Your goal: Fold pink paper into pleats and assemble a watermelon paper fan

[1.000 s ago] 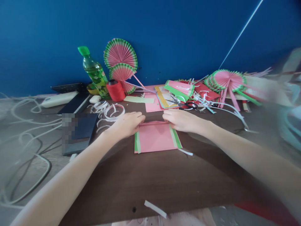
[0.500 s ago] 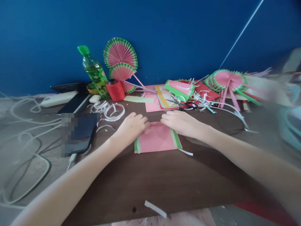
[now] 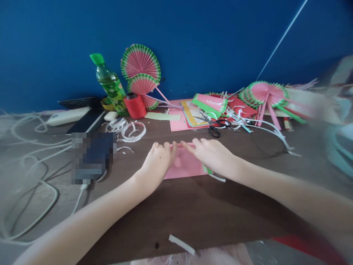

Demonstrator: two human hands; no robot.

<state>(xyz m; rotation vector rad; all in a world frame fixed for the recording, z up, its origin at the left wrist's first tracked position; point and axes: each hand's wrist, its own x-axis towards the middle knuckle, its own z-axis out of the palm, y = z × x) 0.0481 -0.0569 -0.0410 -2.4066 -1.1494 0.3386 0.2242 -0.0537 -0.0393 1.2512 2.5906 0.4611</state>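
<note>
A sheet of pink paper point(image 3: 185, 168) with green side borders lies on the brown table, its far edge folded over in a narrow strip. My left hand point(image 3: 158, 162) is closed at the left part of that fold, covering most of the left border. From the right, my right hand point(image 3: 212, 152) pinches the same fold. Both index fingers point toward each other along the strip and nearly meet. Thumbs and undersides of the fingers are mostly hidden. A thin white paper strip point(image 3: 217, 178) sticks out by the sheet's near right corner.
Black-handled scissors point(image 3: 215, 130) lie behind my right hand, among paper scraps. Pleated paper fans point(image 3: 140, 64) lean on the blue wall, near a red thread spool point(image 3: 135, 106) and green bottle point(image 3: 110, 88). A phone point(image 3: 95, 156) and white cables occupy the left.
Both hands have slid inward along the fold, bringing the fingertips close together. They have also come slightly nearer to me, uncovering the scissors' handle. The sheet stays in about the same place.
</note>
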